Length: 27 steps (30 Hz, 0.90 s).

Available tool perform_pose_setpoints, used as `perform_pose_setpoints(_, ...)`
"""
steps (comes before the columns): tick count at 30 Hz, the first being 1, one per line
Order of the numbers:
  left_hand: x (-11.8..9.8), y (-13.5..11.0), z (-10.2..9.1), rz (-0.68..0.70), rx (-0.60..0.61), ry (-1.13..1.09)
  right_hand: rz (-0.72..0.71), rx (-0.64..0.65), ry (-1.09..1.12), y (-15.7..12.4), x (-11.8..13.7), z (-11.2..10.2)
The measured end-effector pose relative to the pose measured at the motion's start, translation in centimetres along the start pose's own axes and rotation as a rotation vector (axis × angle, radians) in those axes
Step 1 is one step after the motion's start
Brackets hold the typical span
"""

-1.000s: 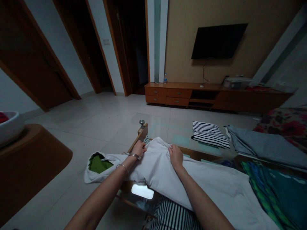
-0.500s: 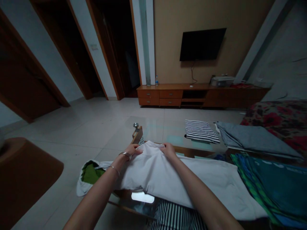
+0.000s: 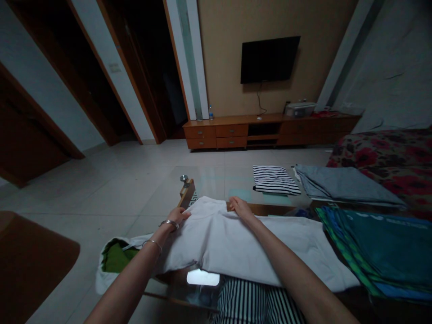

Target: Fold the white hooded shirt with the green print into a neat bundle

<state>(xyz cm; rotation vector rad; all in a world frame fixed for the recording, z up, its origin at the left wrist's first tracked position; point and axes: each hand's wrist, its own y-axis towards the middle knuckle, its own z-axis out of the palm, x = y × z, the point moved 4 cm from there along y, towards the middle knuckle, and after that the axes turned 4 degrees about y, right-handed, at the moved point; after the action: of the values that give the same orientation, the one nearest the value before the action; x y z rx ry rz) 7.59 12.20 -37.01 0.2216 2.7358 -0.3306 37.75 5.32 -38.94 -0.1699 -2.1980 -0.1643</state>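
A white garment lies spread across the glass-topped table. Its far left end hangs past the table and shows a green inside. My left hand, with bracelets at the wrist, grips the garment's upper left edge between thumb and fingers. At the upper edge, to the right, my right hand has its fingers curled in against the cloth; the fingertips are partly hidden. The right part of the garment stretches under my right forearm towards a folded teal and green cloth.
A folded black-and-white striped cloth and a folded grey cloth lie beyond. Striped fabric shows below me. A metal-topped table corner sticks up ahead. A brown rounded seat stands left, a floral sofa right.
My left hand has slid slightly down and left along the garment's edge. My right hand has shifted outward, with a small gap beside its fingertips. The whole view has turned a little.
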Motion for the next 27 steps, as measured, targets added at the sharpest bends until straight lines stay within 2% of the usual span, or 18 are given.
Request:
perform_pose_setpoints(3,-0.4,-0.6,0.6,0.001,-0.097,0.089,-0.248,-0.074,-0.117,-3.5,-0.3,-2.6)
perform_pose_setpoints(5,-0.8,-1.3,1.1,-0.005,-0.156,0.147,-0.408,-0.112,-0.233,-6.1,-0.3,-3.6)
perform_pose_setpoints(8,-1.6,-2.2,1.6,-0.007,-0.229,0.275,-0.509,-0.029,-0.373,-8.8,-0.4,-3.4)
perform_pose_setpoints(10,-1.9,-2.6,1.7,0.008,-0.259,0.399,-0.49,0.021,-0.445,-9.4,-0.7,-3.0)
perform_pose_setpoints(15,-1.1,-3.1,1.6,0.06,-0.256,0.588,-0.297,-0.06,-0.527,-8.9,-2.7,-3.0)
perform_pose_setpoints(19,-0.6,-2.8,1.3,0.059,-0.23,0.605,-0.302,0.017,-0.442,-8.9,-3.9,-3.6)
perform_pose_setpoints(21,-1.2,-2.2,0.7,0.06,-0.225,0.592,-0.314,-0.005,-0.344,-9.0,-4.1,-5.0)
perform_pose_setpoints(22,-1.8,-1.8,0.2,0.079,-0.244,0.581,-0.306,-0.06,-0.291,-9.2,-4.3,-6.0)
perform_pose_setpoints(25,-4.8,0.0,-0.7,0.237,-0.294,0.474,-0.239,-0.285,-0.188,-10.0,-5.4,-9.6)
perform_pose_setpoints(27,-6.9,1.6,-0.4,0.348,-0.238,0.388,-0.215,-0.339,-0.206,-10.7,-6.3,-11.0)
